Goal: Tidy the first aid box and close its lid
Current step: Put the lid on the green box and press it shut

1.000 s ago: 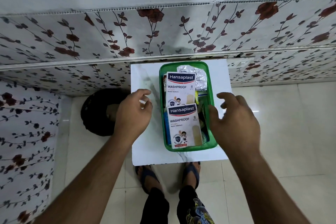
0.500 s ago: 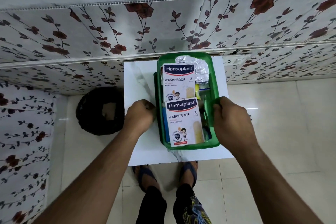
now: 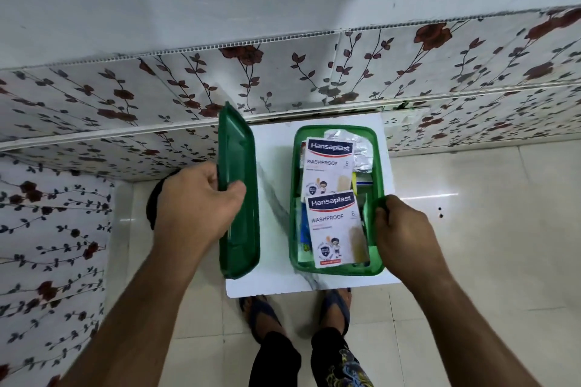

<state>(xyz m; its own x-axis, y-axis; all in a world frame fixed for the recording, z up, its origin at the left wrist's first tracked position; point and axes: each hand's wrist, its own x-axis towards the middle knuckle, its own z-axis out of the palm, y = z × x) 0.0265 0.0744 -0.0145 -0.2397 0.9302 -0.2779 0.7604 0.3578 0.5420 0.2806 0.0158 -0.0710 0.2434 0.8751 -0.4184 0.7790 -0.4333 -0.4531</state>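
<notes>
A green first aid box [image 3: 334,270] stands open on a small white table [image 3: 276,226]. Two white Hansaplast plaster packs lie on top inside it, the far pack [image 3: 327,166] and the near pack [image 3: 334,229]. A foil blister strip [image 3: 358,151] shows at the far end. My left hand [image 3: 195,201] grips the green lid [image 3: 239,195], held tilted on edge to the left of the box. My right hand [image 3: 402,229] pinches the box's right rim.
A floral-patterned wall [image 3: 283,82] runs behind the table and down the left side. A dark round object [image 3: 154,198] lies on the floor, mostly hidden by my left hand. My feet in sandals [image 3: 261,314] stand at the table's near edge on pale tiles.
Both hands closed on the box's sides, then my left hand lifted the lid off and swung it out to the left. My right hand stays on the right rim.
</notes>
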